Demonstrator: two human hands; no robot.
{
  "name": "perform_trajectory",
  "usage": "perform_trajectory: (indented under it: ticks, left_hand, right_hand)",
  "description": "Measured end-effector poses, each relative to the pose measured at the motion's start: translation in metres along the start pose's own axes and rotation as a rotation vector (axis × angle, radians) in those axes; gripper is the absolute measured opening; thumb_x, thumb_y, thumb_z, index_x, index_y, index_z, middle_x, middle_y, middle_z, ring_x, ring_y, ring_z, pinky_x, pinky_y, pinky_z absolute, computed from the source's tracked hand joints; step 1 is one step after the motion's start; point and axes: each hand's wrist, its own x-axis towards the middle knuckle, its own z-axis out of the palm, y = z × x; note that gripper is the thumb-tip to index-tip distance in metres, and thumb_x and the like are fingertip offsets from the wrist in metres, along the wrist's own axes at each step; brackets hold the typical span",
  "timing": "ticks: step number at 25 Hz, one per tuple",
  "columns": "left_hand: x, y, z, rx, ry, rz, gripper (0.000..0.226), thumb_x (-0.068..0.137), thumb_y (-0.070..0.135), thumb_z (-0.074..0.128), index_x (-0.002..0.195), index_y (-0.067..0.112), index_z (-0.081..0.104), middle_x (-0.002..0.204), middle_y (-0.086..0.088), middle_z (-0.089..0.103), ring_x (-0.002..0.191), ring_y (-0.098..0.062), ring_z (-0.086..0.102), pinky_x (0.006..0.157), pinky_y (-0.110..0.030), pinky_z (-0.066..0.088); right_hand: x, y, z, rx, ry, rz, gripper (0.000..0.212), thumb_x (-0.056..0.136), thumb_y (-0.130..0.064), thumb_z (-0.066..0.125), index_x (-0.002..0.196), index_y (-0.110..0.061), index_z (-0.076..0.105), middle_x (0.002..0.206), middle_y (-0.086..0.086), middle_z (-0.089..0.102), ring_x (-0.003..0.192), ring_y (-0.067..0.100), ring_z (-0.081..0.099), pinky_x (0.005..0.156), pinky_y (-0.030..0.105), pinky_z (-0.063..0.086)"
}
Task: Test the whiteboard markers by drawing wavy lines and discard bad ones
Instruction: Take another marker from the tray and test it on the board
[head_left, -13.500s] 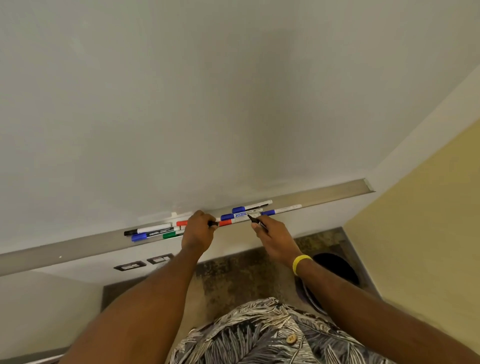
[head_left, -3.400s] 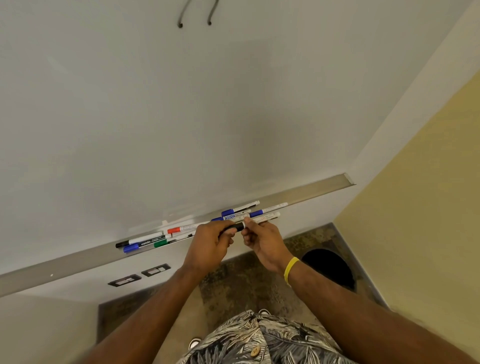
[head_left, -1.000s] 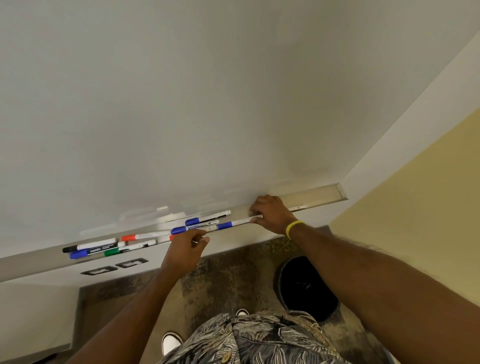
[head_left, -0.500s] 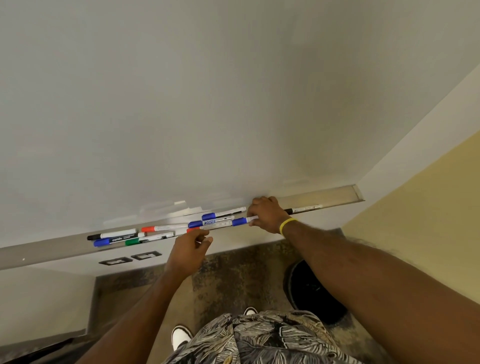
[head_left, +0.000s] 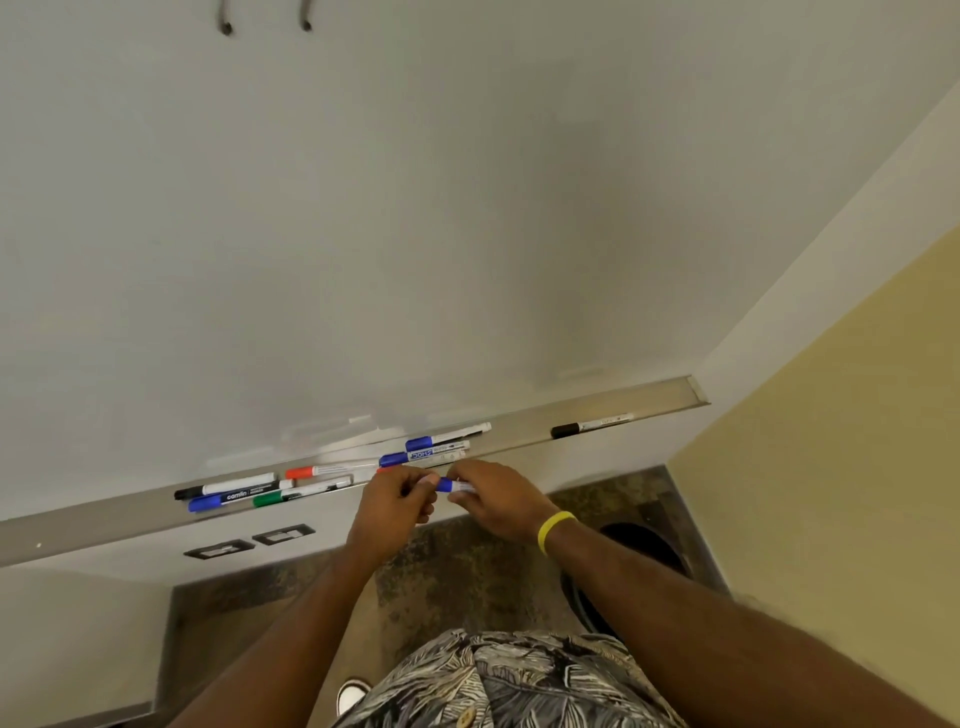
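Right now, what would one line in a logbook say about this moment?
left hand: holds blue marker | right hand: holds same marker | tray: other markers lying | black marker: apart, tray's right end

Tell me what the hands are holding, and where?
A blue marker: left hand grips its blue cap end, right hand its white barrel.

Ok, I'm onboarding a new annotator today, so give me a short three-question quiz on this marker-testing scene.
1. True or false: the lone black-capped marker lies on the tray, apart from the other markers.
2. Which colour shows on the held marker between the left hand and right hand? A red, B blue, C green.
3. Fill in: the yellow wristband sits on the ___ wrist.
Key: 1 true; 2 B; 3 right.
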Motion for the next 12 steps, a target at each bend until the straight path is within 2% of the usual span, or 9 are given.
perform_trajectory:
  ticks: [4, 8, 10, 12]
  left_hand:
    - [-0.011, -0.004, -0.006, 0.002, -0.045, 0.054, 0.015, 0.097, 0.024, 0.056, 0.099, 0.019, 0.069, 0.081, 0.002, 0.071, 0.071, -0.014, 0.068, 0.07, -0.023, 0.058]
    - [-0.022, -0.005, -0.014, 0.034, -0.024, 0.088, 0.016, 0.098, 0.024, 0.054, 0.091, 0.025, 0.069, 0.076, 0.006, 0.07, 0.068, -0.013, 0.067, 0.066, -0.017, 0.055]
    - [-0.023, -0.008, -0.019, 0.048, -0.038, 0.105, 0.018, 0.098, 0.024, 0.054, 0.088, 0.026, 0.069, 0.072, 0.006, 0.07, 0.066, -0.012, 0.067, 0.067, -0.02, 0.057]
    - [-0.023, -0.011, -0.02, 0.063, -0.066, 0.109, 0.021, 0.098, 0.024, 0.055, 0.085, 0.025, 0.071, 0.07, 0.004, 0.07, 0.065, -0.014, 0.067, 0.07, -0.025, 0.059]
  right_hand:
    - [-0.012, -0.017, 0.01, 0.046, 0.04, 0.01, 0.032, 0.101, -0.038, 0.046, 0.116, -0.014, 0.06, 0.109, 0.007, 0.065, 0.095, 0.02, 0.058, 0.082, 0.031, 0.046]
    - [-0.018, -0.031, 0.017, -0.007, 0.077, 0.005, 0.033, 0.103, -0.042, 0.041, 0.115, -0.018, 0.06, 0.107, 0.005, 0.068, 0.091, 0.019, 0.06, 0.077, 0.027, 0.043]
    - [-0.02, -0.036, 0.022, -0.022, 0.083, 0.013, 0.033, 0.103, -0.043, 0.04, 0.114, -0.018, 0.059, 0.104, 0.005, 0.069, 0.088, 0.02, 0.06, 0.074, 0.025, 0.04]
    - [-0.022, -0.038, 0.024, -0.032, 0.083, 0.026, 0.033, 0.102, -0.045, 0.04, 0.112, -0.02, 0.059, 0.1, 0.005, 0.069, 0.084, 0.021, 0.061, 0.071, 0.029, 0.043]
